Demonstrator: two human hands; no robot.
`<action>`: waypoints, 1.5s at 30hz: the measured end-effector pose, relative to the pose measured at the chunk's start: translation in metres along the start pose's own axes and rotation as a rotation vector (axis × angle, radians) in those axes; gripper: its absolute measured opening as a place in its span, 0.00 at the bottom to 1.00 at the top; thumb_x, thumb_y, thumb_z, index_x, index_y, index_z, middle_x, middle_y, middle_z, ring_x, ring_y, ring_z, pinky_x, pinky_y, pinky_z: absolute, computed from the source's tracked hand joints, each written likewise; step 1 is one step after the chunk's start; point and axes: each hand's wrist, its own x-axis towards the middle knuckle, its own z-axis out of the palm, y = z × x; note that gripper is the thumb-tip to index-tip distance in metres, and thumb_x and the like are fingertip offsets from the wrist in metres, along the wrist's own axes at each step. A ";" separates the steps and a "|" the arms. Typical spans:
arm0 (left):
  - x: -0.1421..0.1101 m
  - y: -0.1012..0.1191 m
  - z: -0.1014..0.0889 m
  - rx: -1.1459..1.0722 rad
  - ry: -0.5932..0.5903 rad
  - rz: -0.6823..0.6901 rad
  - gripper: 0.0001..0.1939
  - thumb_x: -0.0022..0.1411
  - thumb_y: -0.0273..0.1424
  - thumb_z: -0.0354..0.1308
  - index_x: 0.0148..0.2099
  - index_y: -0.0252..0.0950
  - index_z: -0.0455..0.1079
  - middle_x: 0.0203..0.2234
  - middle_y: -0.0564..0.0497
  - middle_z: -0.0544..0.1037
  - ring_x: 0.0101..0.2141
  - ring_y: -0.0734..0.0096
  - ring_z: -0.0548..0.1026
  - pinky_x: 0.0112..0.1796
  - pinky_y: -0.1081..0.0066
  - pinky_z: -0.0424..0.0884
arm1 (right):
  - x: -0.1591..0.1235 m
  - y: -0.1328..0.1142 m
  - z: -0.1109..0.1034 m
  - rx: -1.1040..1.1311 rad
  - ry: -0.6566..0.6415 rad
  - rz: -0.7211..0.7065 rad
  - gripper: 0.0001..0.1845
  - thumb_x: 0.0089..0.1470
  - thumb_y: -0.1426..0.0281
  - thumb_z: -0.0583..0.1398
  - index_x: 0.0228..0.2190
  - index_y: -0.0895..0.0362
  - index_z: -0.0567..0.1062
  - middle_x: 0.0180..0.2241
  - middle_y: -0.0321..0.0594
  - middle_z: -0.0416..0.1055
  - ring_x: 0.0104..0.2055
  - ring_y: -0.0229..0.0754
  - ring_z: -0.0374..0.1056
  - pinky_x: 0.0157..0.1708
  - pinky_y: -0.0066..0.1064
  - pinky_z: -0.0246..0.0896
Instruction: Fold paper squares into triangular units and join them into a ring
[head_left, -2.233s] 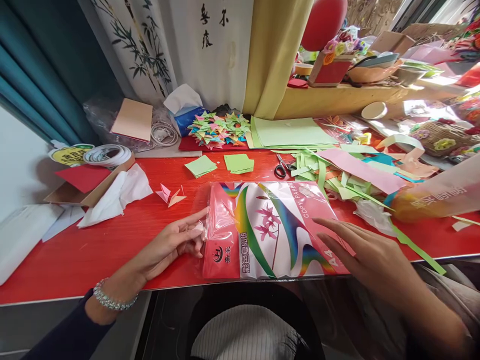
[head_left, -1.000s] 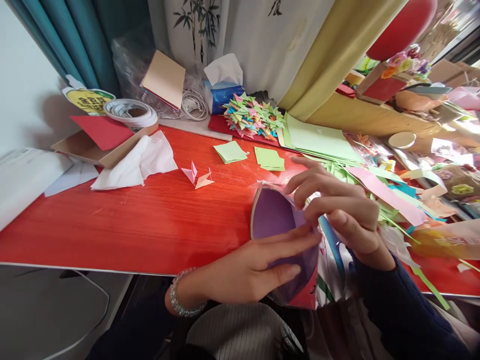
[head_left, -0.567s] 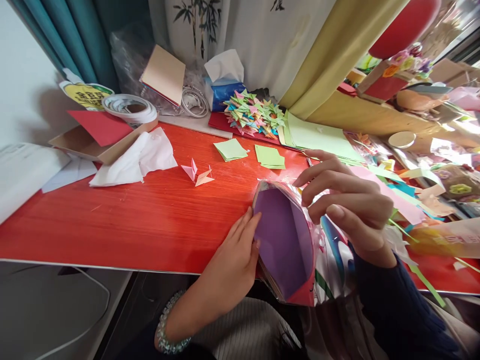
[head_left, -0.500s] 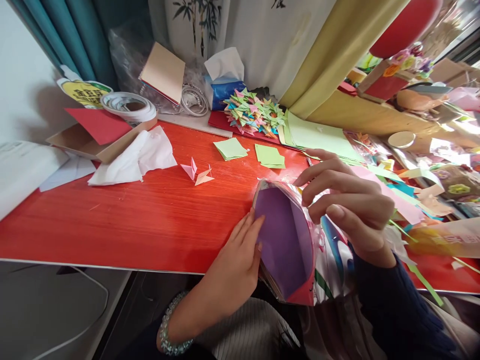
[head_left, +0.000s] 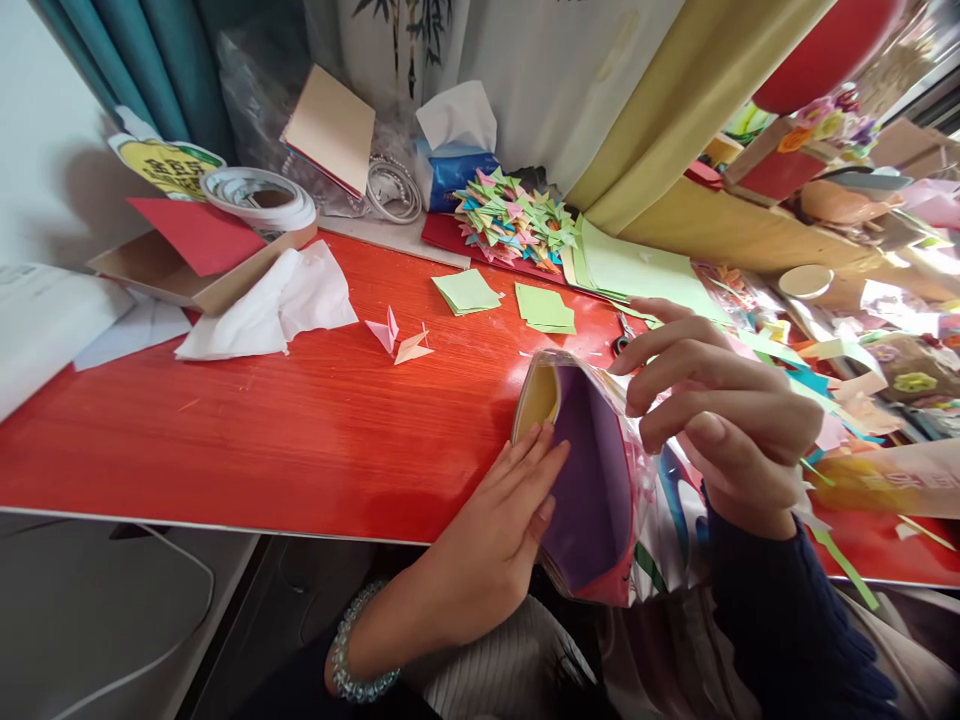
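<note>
A plastic pack of coloured paper (head_left: 652,500) stands tilted at the near edge of the red table (head_left: 300,430), its mouth spread wide. Purple sheets (head_left: 592,470) and a yellow sheet (head_left: 538,400) show inside. My right hand (head_left: 720,410) pinches the pack's upper plastic edge and holds it up. My left hand (head_left: 495,530) reaches into the mouth, fingers together and pressed on the sheets, parting the purple from the yellow.
Two small folded paper birds (head_left: 401,338) lie mid-table. Green squares (head_left: 510,298), a heap of folded pieces (head_left: 517,220), scissors (head_left: 621,335), paper strips (head_left: 795,370), a tissue box (head_left: 457,150), white tissue (head_left: 277,300) and a cardboard box (head_left: 187,270) crowd the back and sides.
The pack lay flat on the table; now my right hand holds it up and open. My left hand has slid in among the sheets, and a yellow sheet has come into view.
</note>
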 end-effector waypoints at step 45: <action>0.010 -0.038 0.004 0.560 0.177 0.201 0.29 0.67 0.22 0.39 0.69 0.25 0.45 0.69 0.43 0.45 0.68 0.69 0.39 0.66 0.60 0.47 | 0.010 0.009 0.009 0.247 0.068 -0.204 0.15 0.56 0.70 0.54 0.20 0.53 0.73 0.23 0.37 0.68 0.36 0.44 0.70 0.57 0.50 0.54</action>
